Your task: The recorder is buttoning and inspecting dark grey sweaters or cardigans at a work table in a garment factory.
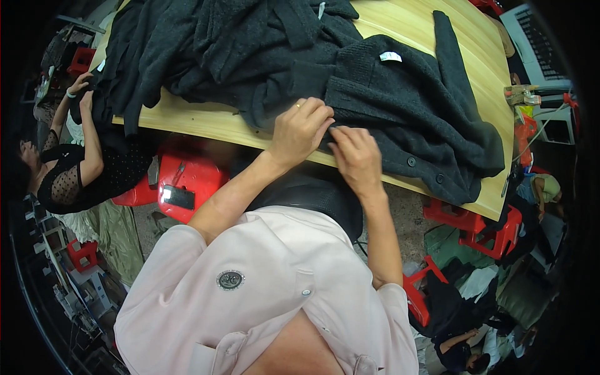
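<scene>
Both the left hand (301,132) and right hand (358,155) curl at the near edge of the dark cardigan (403,97) on the table (203,122), whether clamped on cloth I cannot tell; seemingly fine edge work, calling next for steady fingertips.

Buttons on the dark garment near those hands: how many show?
2. One button lies nearer the right hand; the other button is farther right on the dark garment. Folds may hide others.
</scene>
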A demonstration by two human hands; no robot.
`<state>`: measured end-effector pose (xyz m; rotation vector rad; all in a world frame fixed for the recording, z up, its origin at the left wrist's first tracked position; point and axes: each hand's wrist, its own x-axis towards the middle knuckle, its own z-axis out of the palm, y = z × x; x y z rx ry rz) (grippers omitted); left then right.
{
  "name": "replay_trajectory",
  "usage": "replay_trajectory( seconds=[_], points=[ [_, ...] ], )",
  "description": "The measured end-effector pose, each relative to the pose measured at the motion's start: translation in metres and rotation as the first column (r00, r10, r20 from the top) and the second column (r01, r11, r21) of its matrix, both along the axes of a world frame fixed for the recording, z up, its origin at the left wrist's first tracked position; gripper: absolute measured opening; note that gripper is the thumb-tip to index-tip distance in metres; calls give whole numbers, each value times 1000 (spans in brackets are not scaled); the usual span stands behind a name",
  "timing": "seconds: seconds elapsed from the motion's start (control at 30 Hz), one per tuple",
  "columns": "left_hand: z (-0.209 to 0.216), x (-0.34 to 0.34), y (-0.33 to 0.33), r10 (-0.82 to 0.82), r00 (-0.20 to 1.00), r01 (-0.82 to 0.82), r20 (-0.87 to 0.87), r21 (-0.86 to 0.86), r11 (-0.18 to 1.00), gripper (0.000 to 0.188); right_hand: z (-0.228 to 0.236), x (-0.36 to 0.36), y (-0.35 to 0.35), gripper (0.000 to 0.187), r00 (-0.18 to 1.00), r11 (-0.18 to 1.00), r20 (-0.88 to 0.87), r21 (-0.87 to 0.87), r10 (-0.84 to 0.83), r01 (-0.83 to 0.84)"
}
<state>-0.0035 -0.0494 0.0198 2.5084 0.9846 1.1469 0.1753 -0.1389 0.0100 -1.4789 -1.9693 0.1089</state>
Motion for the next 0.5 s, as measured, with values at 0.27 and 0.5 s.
replay_trajectory(
  seconds=[0.27,0.5],
  points=[
    [-3,21,49,-169,961,193,-218,91,977,31,-1,-17,15,31,990,997,129,-45,-55,61],
    [-9,20,63,-173,966,205,-194,165,965,19,-9,-19,14,23,984,993,174,109,26,-45]
  ],
)
